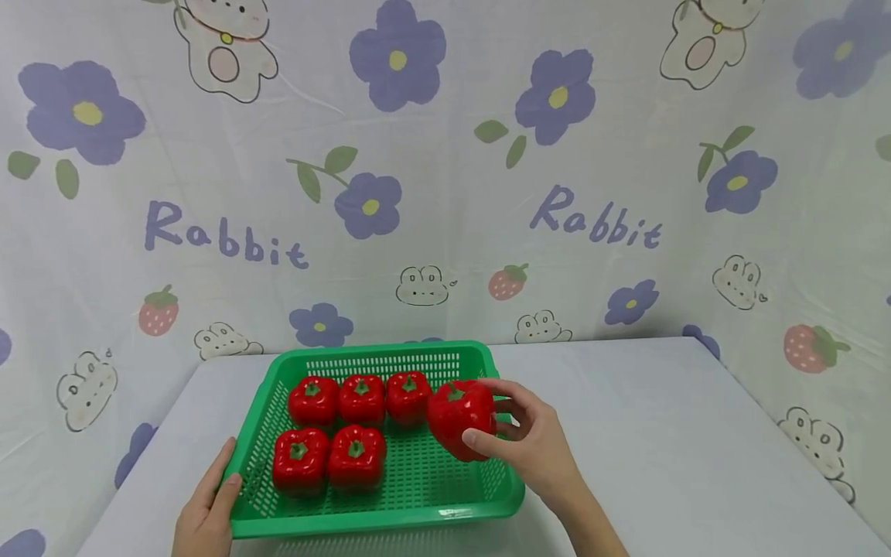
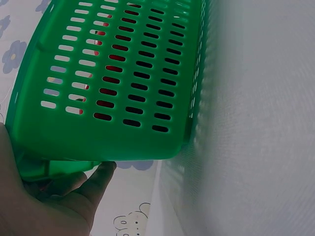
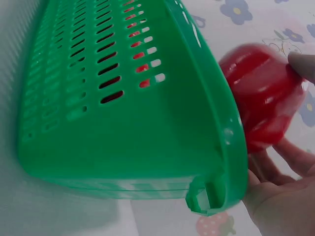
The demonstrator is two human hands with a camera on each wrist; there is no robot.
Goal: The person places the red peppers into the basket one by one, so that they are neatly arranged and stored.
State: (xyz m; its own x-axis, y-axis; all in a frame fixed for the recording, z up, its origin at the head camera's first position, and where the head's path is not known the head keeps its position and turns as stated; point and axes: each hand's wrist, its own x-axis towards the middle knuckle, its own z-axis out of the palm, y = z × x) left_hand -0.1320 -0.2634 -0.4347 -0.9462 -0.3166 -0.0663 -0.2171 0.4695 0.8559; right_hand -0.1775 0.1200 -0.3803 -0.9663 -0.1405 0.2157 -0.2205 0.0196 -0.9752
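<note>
A green plastic basket with slotted walls stands on the white table. Inside it, at the left and middle, several red bell peppers with green stems form two rows. My right hand holds another red bell pepper between thumb and fingers over the right part of the basket; the right wrist view shows this pepper above the rim. At the basket's left front corner, my left hand grips the rim. In the left wrist view, fingers reach under that rim.
The white table extends to the right of the basket. Behind it hangs a pale cloth printed with purple flowers, rabbits and strawberries. The basket's raised green rim runs along the front.
</note>
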